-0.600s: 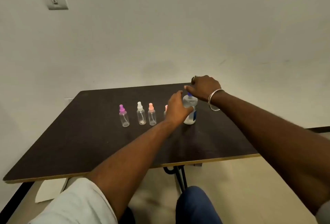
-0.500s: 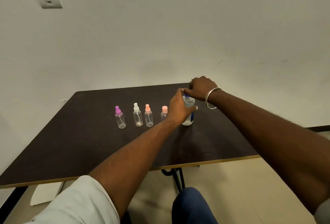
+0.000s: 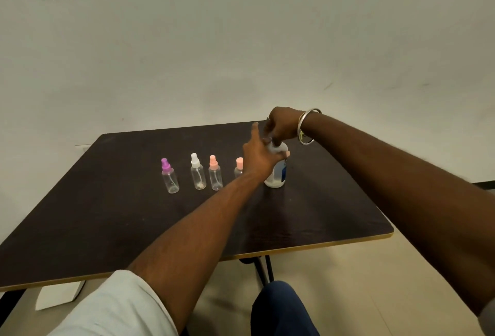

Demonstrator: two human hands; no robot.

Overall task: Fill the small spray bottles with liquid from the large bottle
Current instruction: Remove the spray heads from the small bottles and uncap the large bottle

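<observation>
Zero filled yet, gripping the large bottle (image 3: 278,175) near the table's (image 3: 107,215) far edge with the left hand (image 3: 259,157), curling the right hand (image 3: 284,124) over its top, leaving four small spray bottles (image 3: 198,175) capped

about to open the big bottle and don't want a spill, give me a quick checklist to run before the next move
1. Standing upright on the dark wooden table: large clear plastic bottle with blue label, ok.
2. The left hand grips its body to steady it: ok.
3. The right hand is curled over its top: ok. Whether the cap is loosened: cannot tell, the cap is hidden.
4. Upright in a row: purple-topped spray bottle, white-topped spray bottle, peach-topped spray bottle, ok.
5. Spray tops off for filling: not ok, all are on.
6. Gap between the left arm and the pink-topped spray bottle: cannot tell, the arm hides part of it.
</observation>
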